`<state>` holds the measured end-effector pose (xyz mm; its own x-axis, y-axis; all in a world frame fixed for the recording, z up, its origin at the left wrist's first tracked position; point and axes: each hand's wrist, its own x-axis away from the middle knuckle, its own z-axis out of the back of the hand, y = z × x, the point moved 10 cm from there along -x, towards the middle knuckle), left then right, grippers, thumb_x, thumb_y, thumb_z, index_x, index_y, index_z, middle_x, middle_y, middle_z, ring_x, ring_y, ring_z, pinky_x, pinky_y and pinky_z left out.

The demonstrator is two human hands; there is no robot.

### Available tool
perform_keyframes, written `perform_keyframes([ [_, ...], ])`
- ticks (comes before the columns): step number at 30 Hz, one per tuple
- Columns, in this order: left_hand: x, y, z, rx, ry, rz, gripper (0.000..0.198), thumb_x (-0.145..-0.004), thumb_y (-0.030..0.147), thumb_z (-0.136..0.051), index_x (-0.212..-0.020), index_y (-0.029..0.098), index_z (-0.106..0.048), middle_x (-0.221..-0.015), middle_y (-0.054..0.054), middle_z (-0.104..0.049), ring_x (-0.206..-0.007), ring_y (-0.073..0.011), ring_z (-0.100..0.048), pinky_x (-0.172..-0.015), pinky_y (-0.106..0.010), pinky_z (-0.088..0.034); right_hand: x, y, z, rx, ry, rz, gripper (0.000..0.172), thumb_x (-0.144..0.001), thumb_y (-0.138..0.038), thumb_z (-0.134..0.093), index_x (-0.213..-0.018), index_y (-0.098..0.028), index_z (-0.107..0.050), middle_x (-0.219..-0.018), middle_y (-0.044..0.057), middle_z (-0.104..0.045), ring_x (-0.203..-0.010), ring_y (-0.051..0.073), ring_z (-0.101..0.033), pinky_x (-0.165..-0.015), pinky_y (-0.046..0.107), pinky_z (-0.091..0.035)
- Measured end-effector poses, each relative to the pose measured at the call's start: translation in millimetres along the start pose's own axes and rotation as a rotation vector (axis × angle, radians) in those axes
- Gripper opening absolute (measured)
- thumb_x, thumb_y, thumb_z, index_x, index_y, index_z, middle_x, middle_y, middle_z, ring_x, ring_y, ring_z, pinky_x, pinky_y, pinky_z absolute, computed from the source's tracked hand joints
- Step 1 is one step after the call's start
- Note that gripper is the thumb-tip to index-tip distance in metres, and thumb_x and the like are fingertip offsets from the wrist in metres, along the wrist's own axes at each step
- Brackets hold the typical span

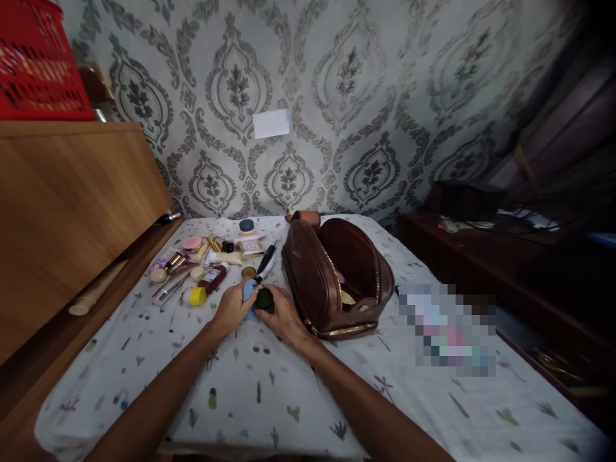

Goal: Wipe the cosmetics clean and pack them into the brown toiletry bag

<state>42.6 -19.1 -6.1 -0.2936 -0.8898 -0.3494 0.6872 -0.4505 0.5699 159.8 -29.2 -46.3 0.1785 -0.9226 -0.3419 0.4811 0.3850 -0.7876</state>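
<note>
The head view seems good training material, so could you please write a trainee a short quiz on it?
1. True or false: the brown bag stands open.
2. Which of these sits on the wooden cabinet?
A) The brown bag
B) The red basket
C) A yellow cap
3. Fill in the colour: the left hand holds a ____ item, while the right hand holds a dark round item.

Key:
1. True
2. B
3. Blue
</note>
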Motion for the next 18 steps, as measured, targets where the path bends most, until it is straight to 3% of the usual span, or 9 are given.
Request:
perform_keyframes([
  [9,0.4,-7.9,-1.7,-0.084,-0.009,0.036,0.015,-0.091,0.029,-0.047,-0.095,0.02,-0.058,-0.084,-0.004,-0.068,-0.081,-0.0211,-0.065,-0.076,-0.03,-0.046,1.6,-6.0,0.2,0.016,0.014,0.063,0.059,-0.073,-0.021,-0.068,-0.131,-0.018,-0.054,-0.123,0.012,-0.064,-0.117,0.029,-0.058,-0.102,0.045,-0.046],
  [18,1.7,-6.1,-3.8,-0.147,-0.015,0.014,0.013,-0.09,0.026,-0.049,-0.097,0.021,-0.059,-0.085,-0.004,-0.068,-0.081,-0.0211,-0.066,-0.072,-0.028,-0.045,2.2,-8.3,-2.3,0.047,0.004,0.084,0.057,-0.074,-0.017,-0.066,-0.13,-0.018,-0.055,-0.12,0.012,-0.064,-0.115,0.029,-0.057,-0.101,0.044,-0.046],
])
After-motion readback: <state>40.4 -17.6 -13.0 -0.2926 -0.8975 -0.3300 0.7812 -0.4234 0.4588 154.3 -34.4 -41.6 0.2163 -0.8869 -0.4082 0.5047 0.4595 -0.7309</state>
